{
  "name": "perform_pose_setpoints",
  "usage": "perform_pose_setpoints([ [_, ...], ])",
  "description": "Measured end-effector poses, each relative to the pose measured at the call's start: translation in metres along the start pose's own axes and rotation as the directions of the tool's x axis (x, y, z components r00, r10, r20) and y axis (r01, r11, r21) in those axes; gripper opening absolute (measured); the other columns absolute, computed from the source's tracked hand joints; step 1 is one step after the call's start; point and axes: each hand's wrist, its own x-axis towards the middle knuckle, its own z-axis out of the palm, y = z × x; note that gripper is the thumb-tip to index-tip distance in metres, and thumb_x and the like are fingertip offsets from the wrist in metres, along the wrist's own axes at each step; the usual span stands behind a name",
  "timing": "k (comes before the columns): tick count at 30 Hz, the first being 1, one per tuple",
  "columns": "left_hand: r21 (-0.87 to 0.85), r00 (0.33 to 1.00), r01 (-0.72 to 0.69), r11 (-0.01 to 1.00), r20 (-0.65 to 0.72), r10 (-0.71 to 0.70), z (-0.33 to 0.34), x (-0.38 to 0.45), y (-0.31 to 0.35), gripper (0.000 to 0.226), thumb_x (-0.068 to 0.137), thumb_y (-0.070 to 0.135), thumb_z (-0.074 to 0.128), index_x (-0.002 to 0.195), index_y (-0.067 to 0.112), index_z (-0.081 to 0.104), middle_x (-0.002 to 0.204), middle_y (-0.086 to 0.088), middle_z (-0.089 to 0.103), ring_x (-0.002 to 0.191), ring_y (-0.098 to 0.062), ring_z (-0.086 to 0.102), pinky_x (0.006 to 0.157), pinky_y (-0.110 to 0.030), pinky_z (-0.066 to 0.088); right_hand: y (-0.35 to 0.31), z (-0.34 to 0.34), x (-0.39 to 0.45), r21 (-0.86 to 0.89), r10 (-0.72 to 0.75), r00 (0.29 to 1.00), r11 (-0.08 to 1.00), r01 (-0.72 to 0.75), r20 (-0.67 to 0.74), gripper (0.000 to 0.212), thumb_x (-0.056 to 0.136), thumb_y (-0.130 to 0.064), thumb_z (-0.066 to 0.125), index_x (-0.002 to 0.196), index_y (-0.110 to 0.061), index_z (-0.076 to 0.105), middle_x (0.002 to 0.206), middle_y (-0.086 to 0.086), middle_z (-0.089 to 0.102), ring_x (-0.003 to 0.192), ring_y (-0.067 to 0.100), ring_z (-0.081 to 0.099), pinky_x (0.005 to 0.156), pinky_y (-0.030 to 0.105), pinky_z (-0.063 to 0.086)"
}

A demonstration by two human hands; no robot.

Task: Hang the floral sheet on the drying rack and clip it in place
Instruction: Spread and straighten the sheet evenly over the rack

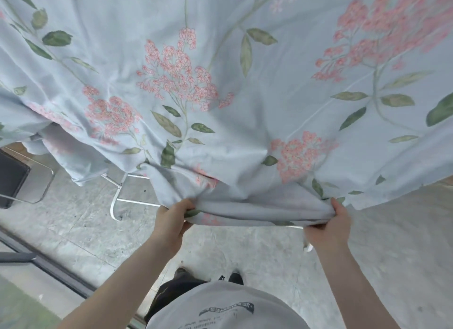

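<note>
The floral sheet [245,96], pale blue with pink flower clusters and green leaves, spreads across the whole upper part of the view and hangs over the drying rack. Only the rack's white metal legs [115,201] show beneath the cloth at lower left; its top is hidden. My left hand [171,221] pinches the sheet's bunched lower edge. My right hand [331,225] grips the same edge about an arm's width to the right. The hem is stretched taut between them. No clips are visible.
A dark chair with a chrome tube frame [14,179] stands at the left edge. A dark floor rail [49,267] runs diagonally at lower left. My shoes [208,277] stand on the grey concrete floor [392,243] right below the sheet's edge.
</note>
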Motion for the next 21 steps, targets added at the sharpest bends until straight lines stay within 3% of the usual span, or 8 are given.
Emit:
perform_pose_setpoints([
  [3, 0.228, 1.0, -0.009, 0.974, 0.007, 0.007, -0.008, 0.023, -0.013, 0.035, 0.088, -0.004, 0.067, 0.119, -0.016, 0.057, 0.095, -0.019, 0.065, 0.072, -0.019, 0.071, 0.062, -0.027, 0.061, -0.03, -0.003, -0.014, -0.054, -0.078, 0.996, 0.995, 0.08, 0.043, 0.04, 0.096, -0.021, 0.052, 0.133, -0.019, 0.068, 0.123, 0.002, 0.071, 0.109, 0.022, 0.071, 0.099, 0.038, 0.054],
  [6, 0.44, 0.998, 0.051, 0.897, 0.021, -0.067, -0.011, 0.037, -0.03, 0.037, 0.089, 0.005, 0.071, 0.119, -0.01, 0.056, 0.103, -0.019, 0.073, 0.082, -0.023, 0.075, 0.066, -0.036, 0.064, -0.023, -0.01, -0.008, -0.203, -0.065, 0.994, 0.976, 0.083, 0.091, 0.028, 0.096, -0.013, 0.053, 0.117, -0.012, 0.07, 0.111, 0.007, 0.072, 0.103, 0.026, 0.07, 0.094, 0.04, 0.054],
  [9, 0.747, 0.993, 0.055, 0.663, 0.03, -0.116, -0.01, 0.043, -0.044, 0.035, 0.092, 0.031, 0.071, 0.111, 0.003, 0.061, 0.095, -0.009, 0.077, 0.079, -0.021, 0.077, 0.066, -0.036, 0.063, 0.015, -0.024, 0.009, -0.472, 0.033, 0.998, 0.882, -0.003, 0.054, 0.031, 0.098, -0.014, 0.061, 0.127, -0.006, 0.069, 0.125, 0.014, 0.072, 0.116, 0.032, 0.067, 0.099, 0.045, 0.051],
  [12, 0.895, 0.985, 0.016, 0.446, 0.062, -0.159, -0.01, 0.044, -0.047, 0.04, 0.093, 0.046, 0.066, 0.096, 0.007, 0.07, 0.082, -0.002, 0.079, 0.071, -0.019, 0.075, 0.061, -0.029, 0.057, 0.051, -0.054, 0.026, -0.636, 0.059, 0.994, 0.765, -0.104, -0.092, 0.021, 0.097, -0.016, 0.07, 0.117, -0.012, 0.07, 0.117, 0.01, 0.073, 0.103, 0.027, 0.068, 0.087, 0.041, 0.056],
  [14, 0.905, 0.987, -0.021, 0.424, 0.085, -0.134, -0.009, 0.043, -0.047, 0.039, 0.092, 0.045, 0.066, 0.091, 0.007, 0.072, 0.079, -0.001, 0.079, 0.067, -0.018, 0.072, 0.056, -0.026, 0.053, 0.061, -0.067, 0.035, -0.669, 0.044, 0.985, 0.73, -0.144, -0.165, 0.032, 0.094, -0.029, 0.074, 0.119, -0.01, 0.067, 0.102, 0.007, 0.071, 0.096, 0.026, 0.065, 0.088, 0.049, 0.057],
  [16, 0.89, 0.99, -0.036, 0.455, 0.094, -0.105, -0.01, 0.044, -0.047, 0.037, 0.091, 0.043, 0.069, 0.092, 0.006, 0.073, 0.08, -0.002, 0.078, 0.066, -0.019, 0.07, 0.053, -0.025, 0.048, 0.062, -0.077, 0.045, -0.719, 0.039, 0.976, 0.67, -0.184, -0.214, 0.041, 0.091, -0.046, 0.074, 0.107, -0.009, 0.066, 0.088, 0.006, 0.065, 0.089, 0.026, 0.06, 0.086, 0.053, 0.057],
  [18, 0.847, 0.99, 0.013, 0.532, 0.064, -0.127, -0.013, 0.044, -0.049, 0.041, 0.091, 0.044, 0.072, 0.096, 0.004, 0.073, 0.084, -0.005, 0.077, 0.067, -0.021, 0.067, 0.057, -0.027, 0.047, 0.063, -0.089, 0.06, -0.76, 0.019, 0.968, 0.615, -0.209, -0.25, 0.05, 0.091, -0.058, 0.069, 0.103, -0.01, 0.064, 0.09, 0.008, 0.065, 0.086, 0.025, 0.062, 0.083, 0.048, 0.059],
  [21, 0.795, 0.988, 0.057, 0.604, 0.041, -0.148, -0.018, 0.042, -0.052, 0.047, 0.089, 0.049, 0.074, 0.099, 0.003, 0.073, 0.093, -0.009, 0.078, 0.07, -0.022, 0.067, 0.063, -0.031, 0.05, 0.066, -0.108, 0.09, -0.852, -0.042, 0.967, 0.483, -0.201, -0.252, 0.072, 0.09, -0.069, 0.059, 0.122, -0.004, 0.065, 0.095, 0.012, 0.068, 0.079, 0.028, 0.063, 0.068, 0.04, 0.056],
])
